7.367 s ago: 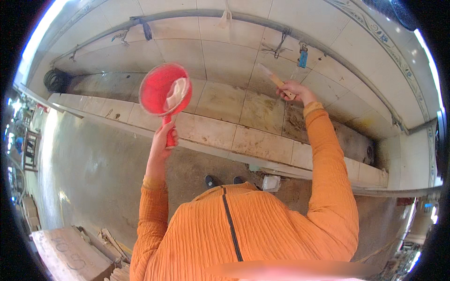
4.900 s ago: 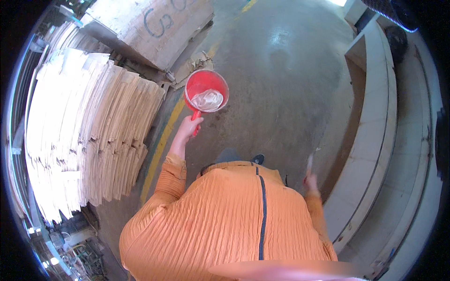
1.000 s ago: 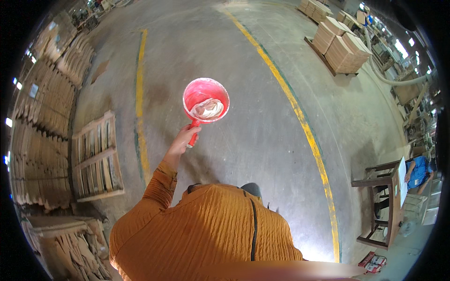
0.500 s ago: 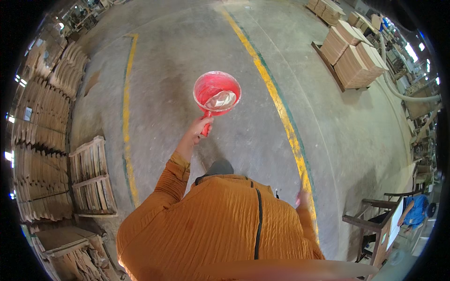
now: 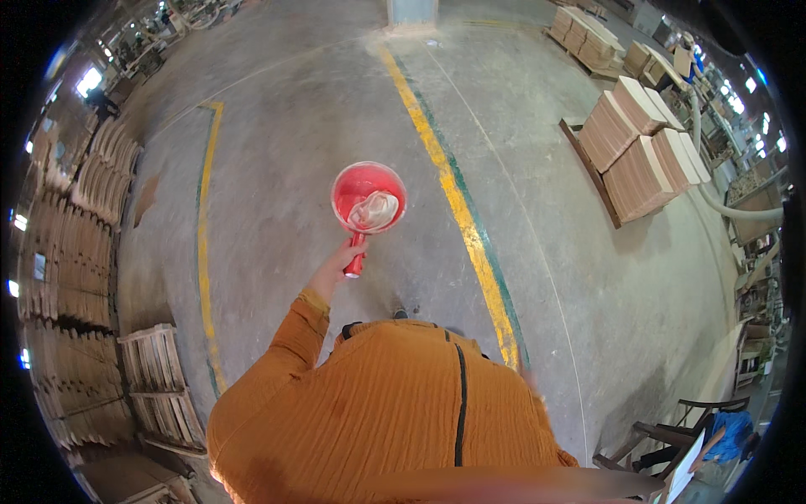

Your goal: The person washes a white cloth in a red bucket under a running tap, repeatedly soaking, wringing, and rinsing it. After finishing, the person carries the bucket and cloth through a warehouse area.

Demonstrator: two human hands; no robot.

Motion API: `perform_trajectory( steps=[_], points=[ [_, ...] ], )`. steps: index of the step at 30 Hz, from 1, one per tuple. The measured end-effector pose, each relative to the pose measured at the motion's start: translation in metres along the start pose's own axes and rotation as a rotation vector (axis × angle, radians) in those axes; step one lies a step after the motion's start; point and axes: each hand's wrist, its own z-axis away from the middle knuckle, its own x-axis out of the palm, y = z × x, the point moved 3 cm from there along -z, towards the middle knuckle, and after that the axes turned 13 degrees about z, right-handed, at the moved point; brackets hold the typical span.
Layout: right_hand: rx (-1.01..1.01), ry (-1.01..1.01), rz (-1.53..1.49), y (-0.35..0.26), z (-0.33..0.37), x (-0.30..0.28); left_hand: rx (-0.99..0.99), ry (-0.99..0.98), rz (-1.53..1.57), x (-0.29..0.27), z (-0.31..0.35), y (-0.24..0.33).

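My left hand is closed around the handle of a red plastic dipper, held out in front of me above the floor. Its round bowl faces up, with pale smears on the rim and inner wall. A crumpled whitish thing lies in the bowl; whether it is cloth or thin plastic I cannot tell. My right hand is only a blurred patch beside the right edge of my orange-brown jacket, and its fingers cannot be made out.
Yellow and green lines mark the concrete floor. Stacked wooden pieces and a wooden pallet line the left. Board stacks sit on a pallet at right. A person in blue is beside a table at lower right; a pillar base stands ahead.
The floor lines and side stacks have shifted down the picture, and a pillar base has come into view. The dipper appears lower and slightly further left, still in my left hand.
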Motion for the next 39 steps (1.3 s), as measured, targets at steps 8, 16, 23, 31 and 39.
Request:
perform_trajectory(
  steps=[8,16,23,31,39],
  points=[
    [0.138,-0.327,-0.099,-0.109,-0.001,0.016,-0.177,0.248,-0.391,0.000,-0.172,0.064],
    [-0.267,0.053,-0.122,-0.404,-0.177,-0.201,-0.214,0.559,-0.369,0.043,-0.273,0.125],
    [-0.676,0.712,-0.182,-0.727,-0.263,-0.448,-0.237,0.616,-0.301,0.060,-0.398,0.168],
    [-0.296,0.409,0.158,-0.766,-0.356,-0.412,-0.193,0.587,-0.459,0.089,-0.616,0.303],
    [0.331,-0.356,-0.112,-0.736,-0.332,-0.291,-0.089,0.473,-0.428,0.137,-0.797,0.453]
  ],
)
